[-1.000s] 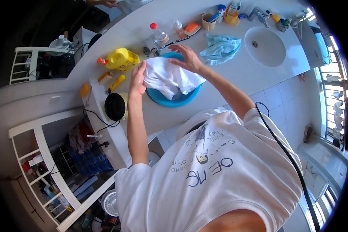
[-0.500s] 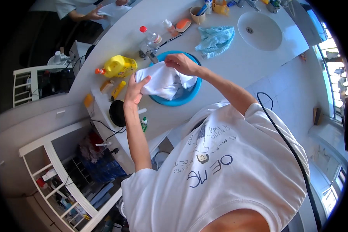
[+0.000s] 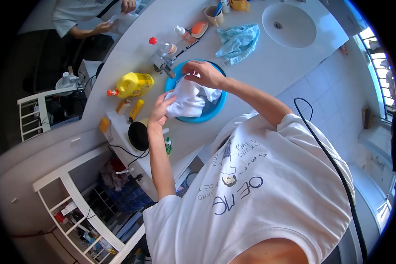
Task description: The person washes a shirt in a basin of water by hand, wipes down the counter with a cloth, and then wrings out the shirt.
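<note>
Left hand (image 3: 159, 110) and right hand (image 3: 203, 74) at a soft white cloth (image 3: 185, 102) in a round blue plastic basin (image 3: 209, 115).
The left grips its near edge; the right's fingers curl at its far end, pinch uncertain. A yellow plastic jug (image 3: 136, 85) stands toward the white countertop's (image 3: 259, 68) back left corner; open surface runs right, along the front edge.
</note>
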Demonstrator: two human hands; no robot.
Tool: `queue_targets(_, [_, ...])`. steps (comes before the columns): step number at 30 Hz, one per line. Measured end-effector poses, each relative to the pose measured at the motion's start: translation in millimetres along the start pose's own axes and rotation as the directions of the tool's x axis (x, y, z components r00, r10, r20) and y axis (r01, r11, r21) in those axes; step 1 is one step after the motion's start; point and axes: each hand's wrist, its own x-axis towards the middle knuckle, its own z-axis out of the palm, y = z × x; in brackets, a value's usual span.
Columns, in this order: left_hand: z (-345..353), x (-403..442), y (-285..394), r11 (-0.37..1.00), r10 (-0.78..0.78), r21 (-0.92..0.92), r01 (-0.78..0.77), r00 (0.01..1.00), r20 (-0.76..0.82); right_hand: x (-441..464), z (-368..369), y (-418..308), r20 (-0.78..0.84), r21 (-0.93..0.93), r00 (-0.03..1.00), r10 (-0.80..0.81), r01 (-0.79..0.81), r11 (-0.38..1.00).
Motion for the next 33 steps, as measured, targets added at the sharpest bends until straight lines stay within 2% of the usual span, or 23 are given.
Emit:
queue_targets(1, [-1,0,-2,1.0,-0.002,0.003,0.002,1.0,0.001,-4,-2,0,-0.003,0.001,1.0,0.001,-0.001,1.0])
queue_targets(3, [-3,0,-6,0.99,0.017,-0.139,-0.024,0.998,-0.053,-12,-8,1,0.019,-0.132,0.994,-0.11,0.112,0.985])
queue_targets(4, [-4,0,-8,0.99,0.014,-0.138,-0.021,0.999,-0.052,-17,-9,2,0.093,-0.146,0.99,-0.106,0.118,0.982])
queue_targets(7, [3,-2,-7,0.977,0.023,-0.208,-0.038,0.997,-0.075,-29,-4,7,0.173,-0.195,0.979,-0.105,0.138,0.971])
queue_targets(9, [3,-2,-7,0.971,0.006,-0.24,-0.025,0.997,-0.081,-33,0,6,0.156,-0.215,0.981,-0.113,0.145,0.966])
queue_targets(11, [3,-3,-8,0.97,0.004,-0.242,-0.021,0.997,-0.072,-34,4,5,0.079,-0.285,0.978,-0.195,0.21,0.935])
queue_targets(18, [5,-6,-8,0.973,0.017,-0.23,-0.031,0.998,-0.064,-19,8,-7,0.079,-0.302,0.937,-0.34,0.348,0.888])
queue_targets(20, [6,-7,-7,0.975,0.014,-0.222,-0.029,0.998,-0.067,-14,6,-13,0.176,-0.366,0.907,-0.382,0.42,0.83])
queue_targets(23, [7,-7,-7,0.978,0.018,-0.207,-0.032,0.997,-0.07,-11,7,-17,0.222,-0.402,0.876,-0.428,0.482,0.779])
queue_targets(27, [8,-7,-5,0.982,0.027,-0.186,-0.038,0.998,-0.065,-9,11,-9,0.235,-0.398,0.85,-0.471,0.526,0.752])
queue_targets(33, [11,-8,-4,0.98,0.0,-0.199,-0.016,0.997,-0.081,-9,10,-9,0.206,-0.387,0.871,-0.446,0.491,0.78])
